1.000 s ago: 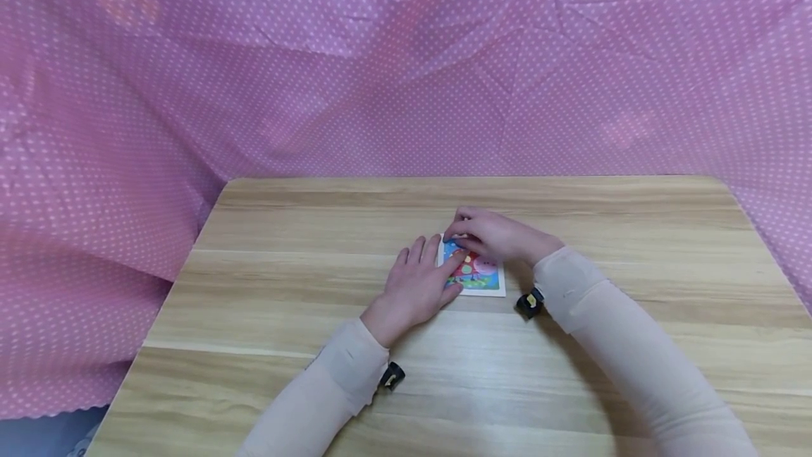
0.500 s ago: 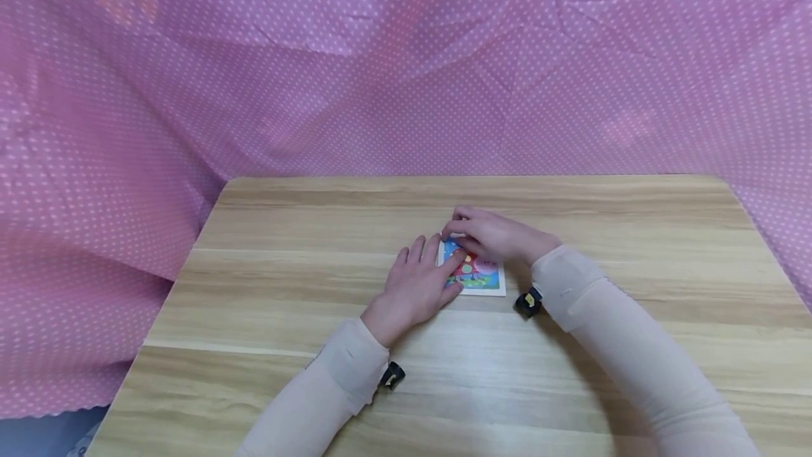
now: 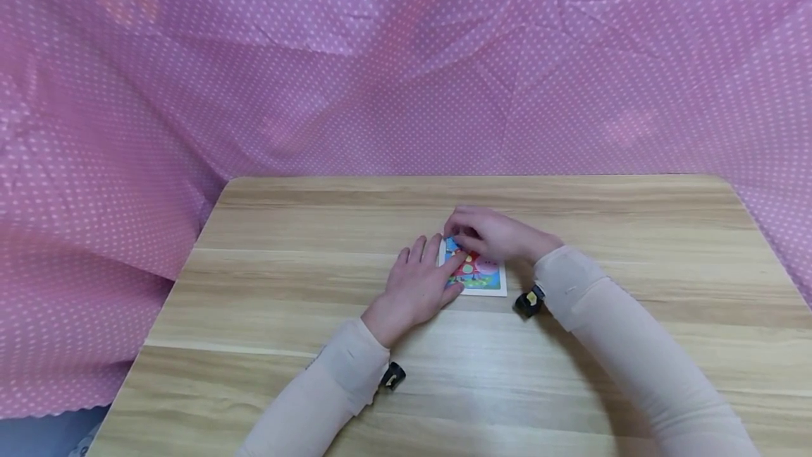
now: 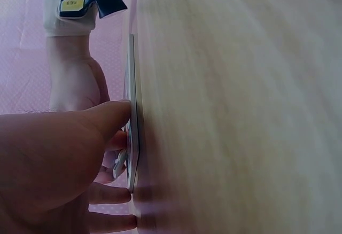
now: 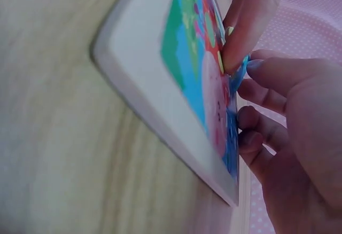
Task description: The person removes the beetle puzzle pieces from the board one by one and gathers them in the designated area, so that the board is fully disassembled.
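One picture board is lying partly hidden; outstretched left hand is pressing it, right hand pinching blue piece.

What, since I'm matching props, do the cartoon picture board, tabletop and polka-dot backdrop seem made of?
Cartoon picture board: probably stiff cardboard, smooth printed face; thick, pale edge.
Tabletop: wood or wood-look laminate, satin; straight grain, soft glare.
Polka-dot backdrop: likely thin fabric, slight sheen; loose folds and creases.
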A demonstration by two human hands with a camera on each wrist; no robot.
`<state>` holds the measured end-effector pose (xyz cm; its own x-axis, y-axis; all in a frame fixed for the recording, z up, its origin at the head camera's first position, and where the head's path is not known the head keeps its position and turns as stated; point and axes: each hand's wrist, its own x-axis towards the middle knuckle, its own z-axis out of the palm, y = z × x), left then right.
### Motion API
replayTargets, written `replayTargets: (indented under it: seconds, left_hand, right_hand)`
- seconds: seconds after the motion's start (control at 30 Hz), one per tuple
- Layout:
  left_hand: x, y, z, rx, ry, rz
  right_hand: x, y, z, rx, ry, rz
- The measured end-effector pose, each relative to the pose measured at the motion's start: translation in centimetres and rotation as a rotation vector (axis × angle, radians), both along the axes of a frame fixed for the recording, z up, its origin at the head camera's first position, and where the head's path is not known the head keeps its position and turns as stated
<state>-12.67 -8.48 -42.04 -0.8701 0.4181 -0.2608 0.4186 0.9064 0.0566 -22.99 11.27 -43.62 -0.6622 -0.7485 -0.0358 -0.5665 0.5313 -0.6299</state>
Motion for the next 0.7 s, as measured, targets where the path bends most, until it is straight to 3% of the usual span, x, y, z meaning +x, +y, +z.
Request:
replayTargets:
  seconds: [0.7]
  left_hand:
    - [0.10,0.00,-0.32,-0.007,-0.021,0.018]
  right_hand:
    - [0.23,-0.19,0.09,-0.113,-0.196,-0.125]
